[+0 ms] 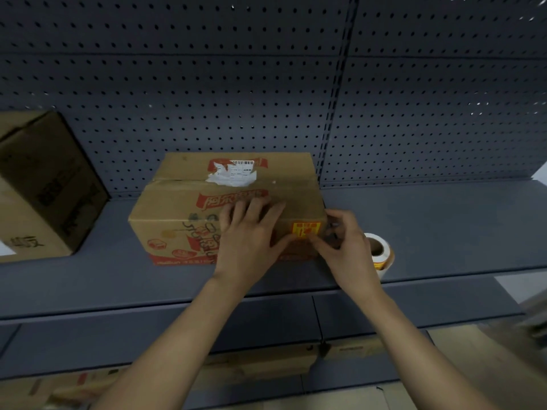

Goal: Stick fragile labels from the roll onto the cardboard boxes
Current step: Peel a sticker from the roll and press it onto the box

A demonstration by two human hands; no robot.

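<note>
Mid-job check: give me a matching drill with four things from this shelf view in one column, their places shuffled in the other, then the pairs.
Things:
1. fragile label
2. label roll
3. torn white shipping label
4. second cardboard box

Places:
A. far left on the shelf
B. on top of the middle box
C. on the shelf, right of the middle box
D. on the middle box's front face, near its right edge

Pairs: 1-D, 2-C, 3-B, 4-A
</note>
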